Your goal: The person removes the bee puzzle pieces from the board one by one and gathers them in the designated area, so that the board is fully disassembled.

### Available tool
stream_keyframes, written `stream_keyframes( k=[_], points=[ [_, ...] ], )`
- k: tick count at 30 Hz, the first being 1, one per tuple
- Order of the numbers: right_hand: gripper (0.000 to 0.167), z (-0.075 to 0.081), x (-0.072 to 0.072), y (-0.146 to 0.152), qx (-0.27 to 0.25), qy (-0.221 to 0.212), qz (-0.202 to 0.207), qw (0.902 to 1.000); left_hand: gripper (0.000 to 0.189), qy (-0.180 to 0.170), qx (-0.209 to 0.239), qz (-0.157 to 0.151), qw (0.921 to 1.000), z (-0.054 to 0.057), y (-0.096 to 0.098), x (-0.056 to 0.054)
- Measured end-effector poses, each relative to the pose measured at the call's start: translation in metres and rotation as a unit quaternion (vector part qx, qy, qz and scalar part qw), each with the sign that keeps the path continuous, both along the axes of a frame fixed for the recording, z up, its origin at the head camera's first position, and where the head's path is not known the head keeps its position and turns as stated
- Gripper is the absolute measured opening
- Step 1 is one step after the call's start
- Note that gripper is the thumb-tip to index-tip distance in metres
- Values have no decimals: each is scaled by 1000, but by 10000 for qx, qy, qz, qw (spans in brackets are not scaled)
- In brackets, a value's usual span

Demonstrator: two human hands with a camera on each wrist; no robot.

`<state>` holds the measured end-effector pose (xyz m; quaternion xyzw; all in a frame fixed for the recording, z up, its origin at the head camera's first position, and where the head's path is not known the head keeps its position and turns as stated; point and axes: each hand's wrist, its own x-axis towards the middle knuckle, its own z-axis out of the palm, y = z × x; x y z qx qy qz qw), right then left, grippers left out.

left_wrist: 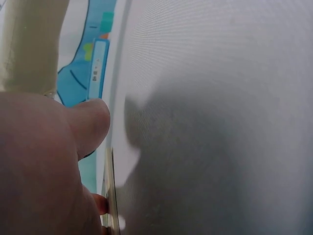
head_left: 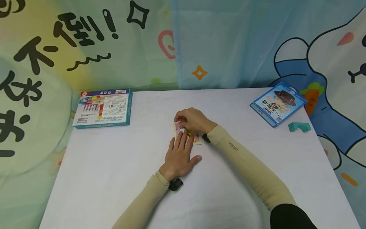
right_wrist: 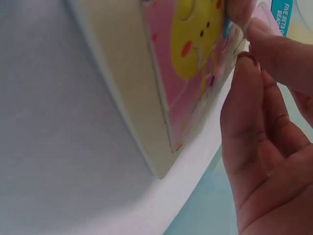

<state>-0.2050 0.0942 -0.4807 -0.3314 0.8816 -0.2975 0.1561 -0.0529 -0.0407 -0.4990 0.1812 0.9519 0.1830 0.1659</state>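
Note:
A small jigsaw puzzle (head_left: 196,139) with a yellow cartoon figure on pink, set in a pale wooden-looking tray (right_wrist: 128,93), lies on the white table. My left hand (head_left: 178,160) reaches over its near side with straight, spread fingers resting on the picture; the thumb sticks out to the right. From the far side, my right hand (head_left: 194,120) bends over the puzzle's upper left corner. Its thumb and fingertips pinch a pink puzzle piece (right_wrist: 266,15) at the edge, mostly covered by fingers. The left wrist view catches the tray's thin side (left_wrist: 111,191) beyond the left thumb.
Back left on the table (head_left: 114,178) lies a teal-edged box (head_left: 104,108), printed side up. A blue box (head_left: 278,104) with a cartoon figure in a hat sits back right, with a green arch-shaped block (head_left: 299,127) beside it. A printed cloth backdrop (head_left: 217,41) hangs behind.

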Motion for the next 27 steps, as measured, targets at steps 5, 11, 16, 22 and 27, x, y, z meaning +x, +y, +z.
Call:
stream_keyframes(
  k=[5, 11, 16, 22, 27],
  points=[
    [20, -4, -3, 5, -171, -93, -45, 9998, 84, 8, 15, -24, 10000, 0, 1, 0],
    [23, -2, -1, 7, -222, -29, 48, 9997, 84, 0, 32, -21, 10000, 0, 1, 0],
    [23, -2, 1, 5, -348, 37, 206, 9992, 85, -15, 55, -44, 10000, 0, 1, -1],
    [25, -1, 3, 2, -399, 79, 367, 9985, 86, -60, 36, -24, 10000, 1, 1, 0],
    [29, 0, 4, 2, -321, -105, 326, 9989, 86, -84, -8, -14, 10000, 1, 1, 0]
  ],
)
